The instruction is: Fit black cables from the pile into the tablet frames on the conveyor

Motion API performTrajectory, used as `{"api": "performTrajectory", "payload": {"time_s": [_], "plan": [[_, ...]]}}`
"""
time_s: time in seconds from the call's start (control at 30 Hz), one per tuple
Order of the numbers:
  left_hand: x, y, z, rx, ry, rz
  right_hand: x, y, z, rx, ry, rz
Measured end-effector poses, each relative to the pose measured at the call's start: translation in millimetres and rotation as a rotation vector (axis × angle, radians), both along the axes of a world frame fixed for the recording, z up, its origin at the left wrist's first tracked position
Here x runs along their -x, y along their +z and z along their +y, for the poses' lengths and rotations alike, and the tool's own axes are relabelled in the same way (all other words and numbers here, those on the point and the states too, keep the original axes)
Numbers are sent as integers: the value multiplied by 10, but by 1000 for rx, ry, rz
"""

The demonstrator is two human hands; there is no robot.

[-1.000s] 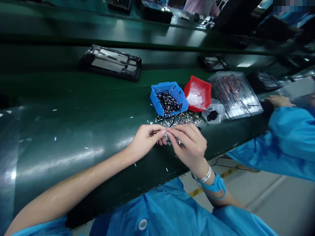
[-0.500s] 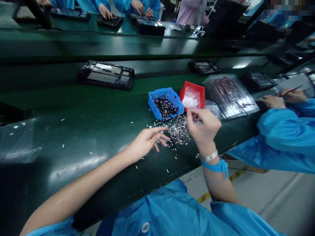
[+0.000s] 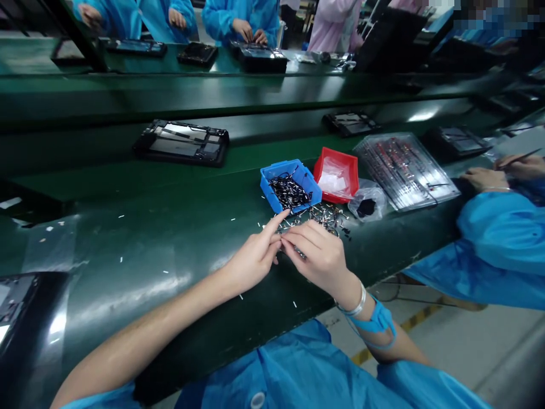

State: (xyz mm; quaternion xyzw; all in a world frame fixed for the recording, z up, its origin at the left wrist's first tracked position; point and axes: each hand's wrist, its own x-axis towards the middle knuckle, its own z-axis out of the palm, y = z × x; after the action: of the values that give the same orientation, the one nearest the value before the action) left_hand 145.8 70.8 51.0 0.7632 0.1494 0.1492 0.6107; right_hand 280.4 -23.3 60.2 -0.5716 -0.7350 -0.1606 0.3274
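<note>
My left hand (image 3: 254, 255) and my right hand (image 3: 317, 255) meet fingertip to fingertip on the green bench (image 3: 140, 227), over a loose heap of small black and silver parts (image 3: 326, 216). Both hands pinch at a tiny part between them; the part is too small to name. Just beyond my fingers stands a blue bin (image 3: 290, 184) filled with the same small parts. A red bin (image 3: 336, 175) with clear plastic in it sits to its right.
A clear bag (image 3: 368, 200) and a clear blister tray (image 3: 404, 169) lie right of the bins. Dark device frames (image 3: 182, 142) rest on the conveyor behind. A co-worker's blue sleeve (image 3: 498, 238) is at the right. More people work across the far line.
My right hand reached out to the red bin, then came back down to join my left hand at the heap. The view tilted up a little.
</note>
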Motion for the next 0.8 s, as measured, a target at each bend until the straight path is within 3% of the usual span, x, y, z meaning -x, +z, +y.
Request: {"api": "performTrajectory", "payload": {"time_s": [0.1, 0.23, 0.27, 0.33, 0.47, 0.57, 0.63, 0.7, 0.73, 0.8], "plan": [[-1, 9, 14, 147, -19, -19, -258, 25, 62, -74, -33, -25], [-4, 10, 70, 402, -16, -63, -695, 61, 141, -222, -441, -76], [-4, 9, 85, 434, -12, -71, -744, 67, 148, -225, -483, -91], [-2, 4, 101, 483, -10, -87, -721, 68, 147, -187, -378, -103], [13, 23, 76, 543, -47, -96, -390, 22, 162, -116, -21, -163], [38, 85, 186, 502, -86, -60, -245, -23, 224, -158, 34, -93], [72, 119, 471, 217, 80, -25, -262, -44, 266, -186, 13, -15], [146, 120, 956, -211, 443, 4, -336, -65, 290, -208, -21, 80], [206, 107, 1252, -343, 632, 24, -382, -77, 296, -218, -47, 135], [371, 65, 1867, -445, 892, 74, -473, -103, 299, -229, -113, 235]]}}
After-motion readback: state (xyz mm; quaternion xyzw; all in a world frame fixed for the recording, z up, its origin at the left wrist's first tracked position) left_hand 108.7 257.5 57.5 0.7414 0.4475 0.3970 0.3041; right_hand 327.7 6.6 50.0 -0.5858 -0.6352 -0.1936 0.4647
